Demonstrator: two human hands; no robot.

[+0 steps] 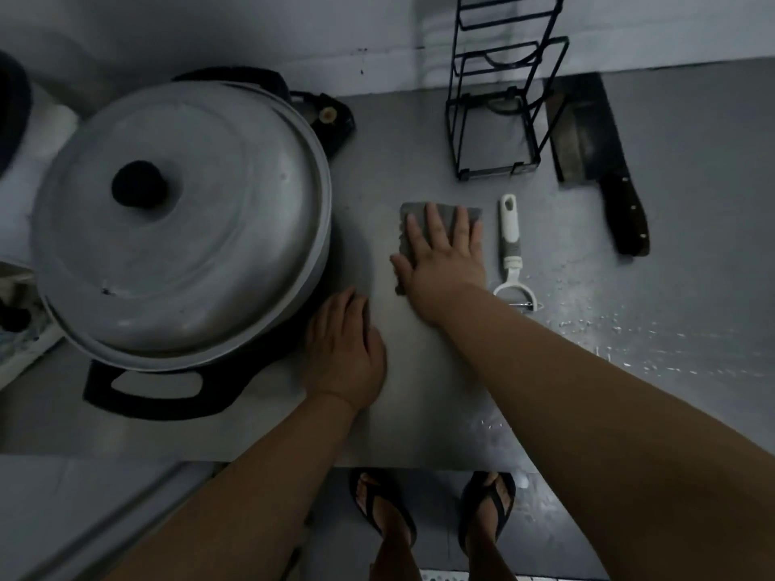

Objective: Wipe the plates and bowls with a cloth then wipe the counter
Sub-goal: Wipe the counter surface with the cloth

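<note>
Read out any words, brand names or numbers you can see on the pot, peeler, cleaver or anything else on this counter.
None readable. The pot lid, peeler, cleaver and cloth show no lettering; the picture is dim and soft, so any fine marks are lost.

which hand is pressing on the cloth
The right hand, spread flat on the grey cloth; the left hand rests bare on the counter beside the pot.
</note>
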